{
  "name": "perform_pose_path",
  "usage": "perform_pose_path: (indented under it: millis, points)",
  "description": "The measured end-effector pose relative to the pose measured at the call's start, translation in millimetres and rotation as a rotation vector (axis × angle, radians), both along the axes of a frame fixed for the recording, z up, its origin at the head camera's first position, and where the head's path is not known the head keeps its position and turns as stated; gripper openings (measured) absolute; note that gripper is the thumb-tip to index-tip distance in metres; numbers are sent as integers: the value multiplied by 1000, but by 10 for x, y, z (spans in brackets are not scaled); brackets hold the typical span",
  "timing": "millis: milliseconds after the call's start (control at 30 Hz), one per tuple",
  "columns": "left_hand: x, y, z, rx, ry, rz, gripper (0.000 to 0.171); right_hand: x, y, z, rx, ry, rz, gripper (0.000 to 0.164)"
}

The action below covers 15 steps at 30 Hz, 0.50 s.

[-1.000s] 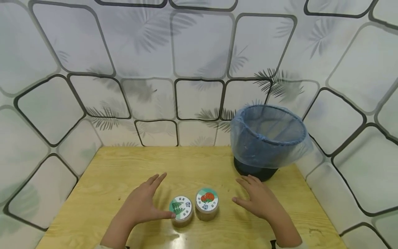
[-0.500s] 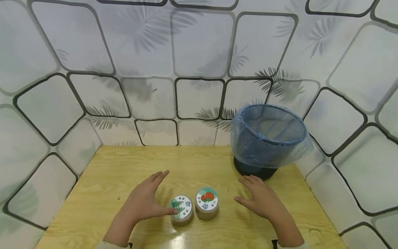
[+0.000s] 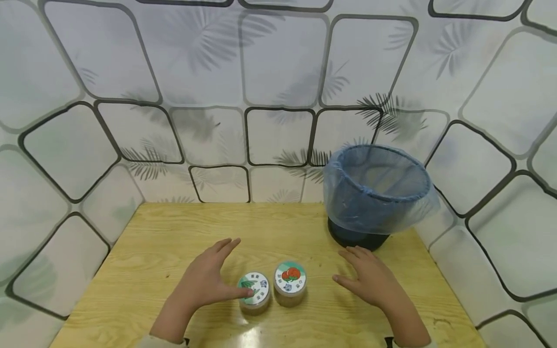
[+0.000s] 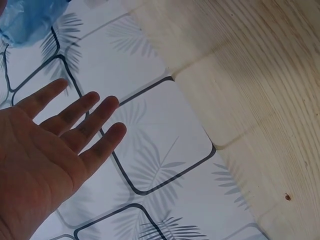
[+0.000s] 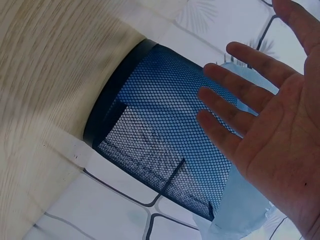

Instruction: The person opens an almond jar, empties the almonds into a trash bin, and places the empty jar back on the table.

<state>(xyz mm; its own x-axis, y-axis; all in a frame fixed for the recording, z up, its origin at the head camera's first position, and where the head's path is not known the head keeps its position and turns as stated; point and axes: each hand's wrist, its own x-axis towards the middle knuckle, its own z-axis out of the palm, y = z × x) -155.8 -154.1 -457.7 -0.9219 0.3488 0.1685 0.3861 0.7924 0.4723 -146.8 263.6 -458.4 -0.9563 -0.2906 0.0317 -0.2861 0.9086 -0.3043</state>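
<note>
Two small round tubs with printed lids stand side by side on the wooden table. The left tub has green pods on its lid; the right tub shows red tomatoes. My left hand hovers left of them with fingers extended, its thumb over part of the left lid in the head view; whether it touches cannot be told. My right hand is held to the right of the tomato tub, apart from it, fingers spread. Both palms look bare in the left wrist and right wrist views.
A dark mesh bin lined with a blue plastic bag stands at the table's back right, just beyond my right hand. Patterned panels rise behind and at both sides of the wooden table.
My left hand has shifted slightly right and away from me, its thumb further over the left lid. My right hand has drifted a little right. Both tubs stay put.
</note>
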Motion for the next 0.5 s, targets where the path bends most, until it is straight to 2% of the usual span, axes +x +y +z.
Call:
perform_pose_path:
  millis: [200,500]
  points:
    - [0,67,-8,-3,-2,-18,121,37,79,-21,-4,-20,-28,75]
    - [-12,111,9,-2,21,-31,121,13,169,-61,10,11,-36,70]
